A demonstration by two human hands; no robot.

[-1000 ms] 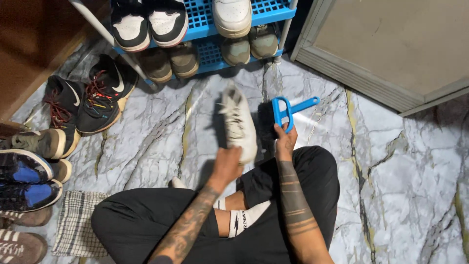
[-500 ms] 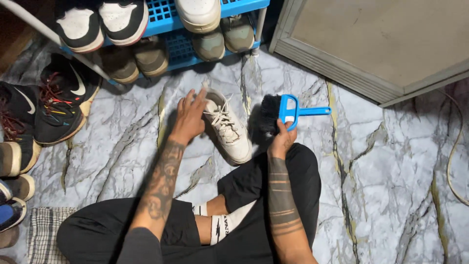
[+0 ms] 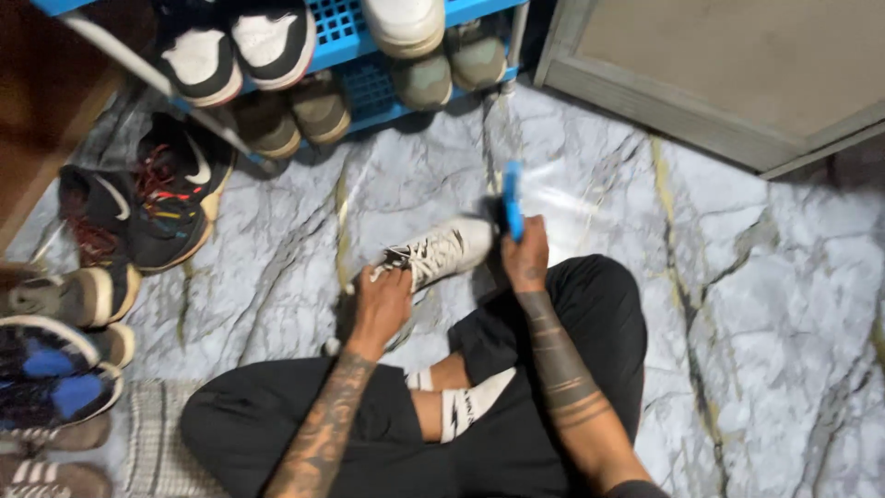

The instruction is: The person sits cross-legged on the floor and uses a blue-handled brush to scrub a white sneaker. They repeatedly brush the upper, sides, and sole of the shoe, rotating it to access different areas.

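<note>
Head view: left hand (image 3: 381, 304) grips the white shoe (image 3: 442, 251) at its near-left heel end, toe pointing far-right toward the blue brush (image 3: 512, 205) clenched in the right hand (image 3: 525, 260), just beside it.

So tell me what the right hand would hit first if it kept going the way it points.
Probably the toe of the white sneaker: the right hand holds the blue brush right beside it, though motion blur hides whether they already touch.

My left grip (image 3: 380, 309) holds a smooth white leather-look sneaker (image 3: 441, 251), my right grip (image 3: 525, 258) a glossy blue plastic brush (image 3: 512, 201), over a polished, veined marble floor (image 3: 756, 304).
</note>
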